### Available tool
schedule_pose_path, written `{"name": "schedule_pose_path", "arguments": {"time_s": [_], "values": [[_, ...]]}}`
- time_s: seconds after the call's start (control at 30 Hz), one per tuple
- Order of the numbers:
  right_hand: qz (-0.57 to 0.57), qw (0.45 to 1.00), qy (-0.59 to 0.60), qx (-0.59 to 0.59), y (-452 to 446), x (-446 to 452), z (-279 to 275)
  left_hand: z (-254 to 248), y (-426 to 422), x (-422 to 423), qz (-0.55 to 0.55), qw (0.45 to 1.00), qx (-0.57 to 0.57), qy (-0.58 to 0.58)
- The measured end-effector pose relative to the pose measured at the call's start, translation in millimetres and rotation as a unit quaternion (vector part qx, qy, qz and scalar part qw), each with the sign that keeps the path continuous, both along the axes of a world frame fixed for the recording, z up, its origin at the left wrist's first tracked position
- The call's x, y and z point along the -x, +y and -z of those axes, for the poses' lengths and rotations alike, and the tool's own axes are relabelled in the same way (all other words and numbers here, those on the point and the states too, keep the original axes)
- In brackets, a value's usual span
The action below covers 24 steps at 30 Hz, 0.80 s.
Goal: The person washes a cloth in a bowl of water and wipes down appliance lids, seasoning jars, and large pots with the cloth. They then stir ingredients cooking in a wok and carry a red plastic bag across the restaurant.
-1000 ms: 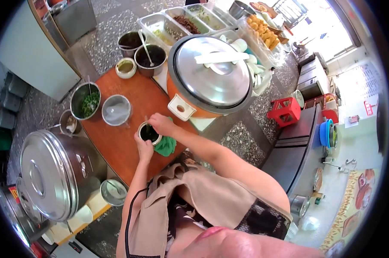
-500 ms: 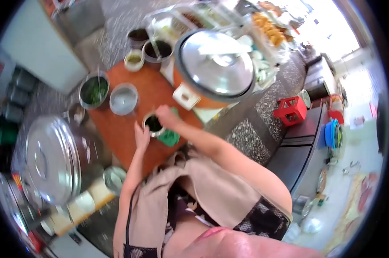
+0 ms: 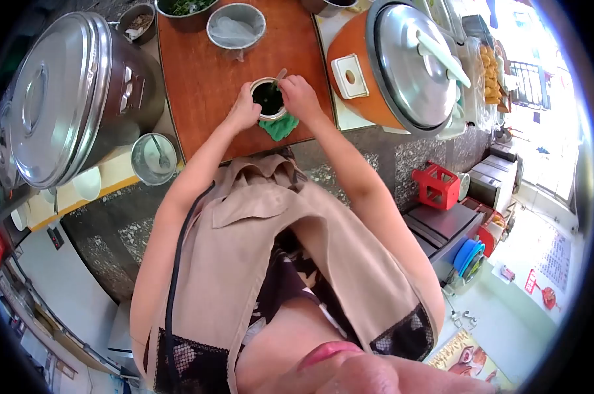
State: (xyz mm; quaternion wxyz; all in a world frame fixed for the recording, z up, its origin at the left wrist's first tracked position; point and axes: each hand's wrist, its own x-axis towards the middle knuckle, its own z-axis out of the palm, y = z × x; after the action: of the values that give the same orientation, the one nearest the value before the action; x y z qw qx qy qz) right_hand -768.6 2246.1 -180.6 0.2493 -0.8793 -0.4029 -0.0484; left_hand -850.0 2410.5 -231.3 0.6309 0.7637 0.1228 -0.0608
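A small round pot (image 3: 268, 98) with a pale rim and dark contents stands near the front edge of the brown tabletop (image 3: 198, 79). My left hand (image 3: 245, 108) is closed against its left side. At the right rim, my right hand (image 3: 299, 97) pinches a slim, pale-handled utensil (image 3: 282, 75), whose lower end is hidden in the dark contents. A crumpled green cloth (image 3: 278, 129) lies under and in front of the pot. Beyond it stands a metal bowl (image 3: 236, 27) lined with clear plastic.
To the right is a large orange rice warmer (image 3: 349, 52) with a metal lid (image 3: 418, 65). A big lidded steel pot (image 3: 60, 98) stands at left, near a container with a spoon (image 3: 154, 159). A bowl of greens (image 3: 186, 5) is at the far edge. A red crate (image 3: 436, 186) stands right.
The view has tilted and shifted, so the table sits higher in it. Both hands stay at the pot; the pale utensil handle now shows by my right fingers.
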Motion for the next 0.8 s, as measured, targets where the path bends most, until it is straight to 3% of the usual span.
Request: {"name": "schedule_pose_path", "arguments": {"time_s": [0.2, 0.27, 0.3, 0.33, 0.37, 0.4, 0.47, 0.53, 0.63, 0.7, 0.73, 0.8], "values": [[-0.173, 0.98, -0.048, 0.087, 17.9, -33.0, -14.8, -32.1, 14.0, -11.9, 0.081, 0.996, -0.024, 0.038], [-0.185, 0.977, -0.049, 0.094, 16.9, -36.3, -16.7, -41.1, 18.1, -14.4, 0.117, 0.984, 0.031, 0.13], [-0.193, 0.975, -0.048, 0.103, 15.3, -38.3, -18.0, -23.2, 16.8, -13.7, 0.113, 0.985, 0.031, 0.128], [-0.196, 0.974, -0.05, 0.104, 12.9, -36.4, -19.9, 11.2, 12.7, -11.0, 0.077, 0.995, -0.068, 0.018], [-0.177, 0.979, -0.072, 0.067, 10.3, -32.2, -22.1, 8.2, 12.1, -10.1, 0.038, 0.981, -0.166, -0.093], [-0.158, 0.982, -0.093, 0.03, 7.8, -28.6, -23.9, 5.7, 13.3, -12.3, 0.034, 0.981, -0.166, -0.094], [-0.117, 0.988, -0.095, 0.024, 0.6, -16.5, -28.2, -66.5, 11.4, -9.6, 0.023, 0.947, -0.302, 0.109], [-0.071, 0.993, -0.096, 0.018, -6.0, -5.1, -29.6, -53.8, 7.0, -18.8, -0.029, 0.949, -0.309, 0.061], [-0.006, 0.998, -0.042, -0.039, -13.4, 4.8, -32.8, -47.6, 5.8, -32.2, -0.093, 0.973, -0.208, -0.038], [0.101, 0.984, 0.07, -0.131, -18.0, 10.1, -36.8, -34.4, 8.6, -27.7, -0.088, 0.973, -0.2, -0.082], [0.102, 0.984, 0.07, -0.131, -19.8, 10.1, -36.5, -32.4, 10.0, -24.5, -0.082, 0.97, -0.191, -0.125], [0.197, 0.922, 0.245, -0.228, -23.2, 12.3, -33.7, -42.8, 9.6, -3.0, -0.086, 0.967, -0.2, -0.133]]}}
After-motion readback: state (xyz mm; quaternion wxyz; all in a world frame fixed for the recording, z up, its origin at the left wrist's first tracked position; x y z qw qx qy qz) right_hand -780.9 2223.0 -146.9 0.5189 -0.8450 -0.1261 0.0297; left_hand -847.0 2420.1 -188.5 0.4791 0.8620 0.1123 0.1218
